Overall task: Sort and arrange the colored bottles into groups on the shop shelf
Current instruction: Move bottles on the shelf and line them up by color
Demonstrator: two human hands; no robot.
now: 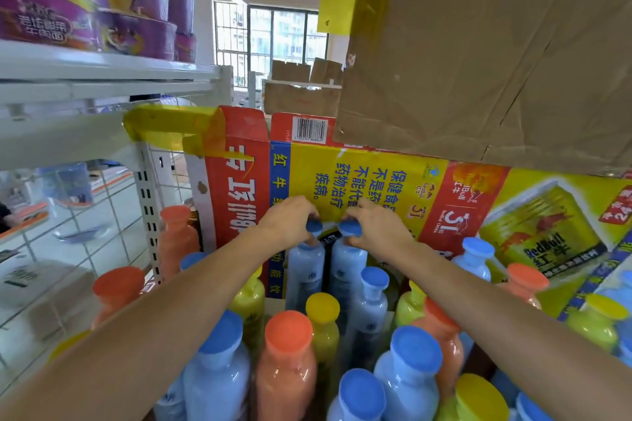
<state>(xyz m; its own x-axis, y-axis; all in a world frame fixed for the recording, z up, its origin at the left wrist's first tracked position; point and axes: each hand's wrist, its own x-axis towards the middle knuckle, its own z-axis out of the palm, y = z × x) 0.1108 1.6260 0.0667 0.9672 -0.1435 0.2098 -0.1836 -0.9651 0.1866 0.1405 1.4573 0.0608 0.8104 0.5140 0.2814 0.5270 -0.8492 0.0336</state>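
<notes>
Head view: left grip (290,223) and right grip (373,226) each pinch a blue cap (314,226), blue bottles (305,272) upright right below, side by side at the shelf's (149,212) back edge against the carton (369,178).

Reaching forward with the bare left arm (154,318) and right arm (496,301), converging from the lower corners toward the middle. Gripping the left cap (314,225) from above with the left hand (290,220), fingers curled. Gripping the right cap (350,228) likewise with the right hand (376,225), hands just beside each other.
</notes>
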